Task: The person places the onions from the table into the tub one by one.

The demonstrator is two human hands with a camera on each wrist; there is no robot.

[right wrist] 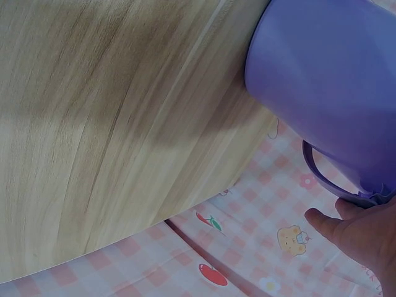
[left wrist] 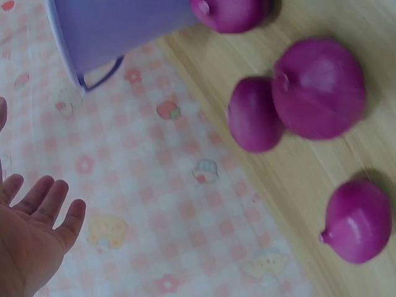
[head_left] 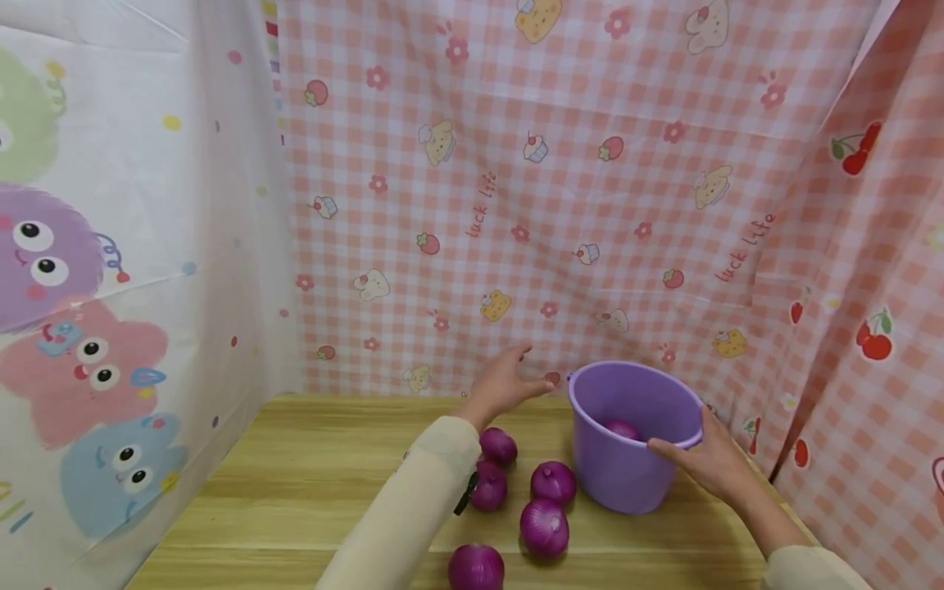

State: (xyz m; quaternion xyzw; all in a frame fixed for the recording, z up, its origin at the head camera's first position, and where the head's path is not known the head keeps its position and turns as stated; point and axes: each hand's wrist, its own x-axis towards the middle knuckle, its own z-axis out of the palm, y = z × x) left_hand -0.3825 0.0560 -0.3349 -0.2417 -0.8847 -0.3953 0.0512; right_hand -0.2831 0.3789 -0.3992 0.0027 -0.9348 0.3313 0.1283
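A purple bucket [head_left: 627,479] stands at the right of the wooden table with a red onion [head_left: 623,429] inside. My right hand [head_left: 704,455] grips its rim on the right side, thumb at the near edge. In the right wrist view, the fingers lie by the bucket's handle [right wrist: 334,185]. To the left of the bucket, my left hand [head_left: 509,383] is raised with fingers spread and holds nothing. Several red onions sit on the table between my left forearm and the bucket, among them one onion [head_left: 553,483] beside the bucket and another onion [head_left: 544,528] nearer me.
One more onion [head_left: 475,567] lies at the front of the wooden table [head_left: 295,483]. Behind the table hangs a pink checked curtain [head_left: 560,205], which also runs down the right side. A white sheet with cartoon figures [head_left: 236,246] hangs on the left.
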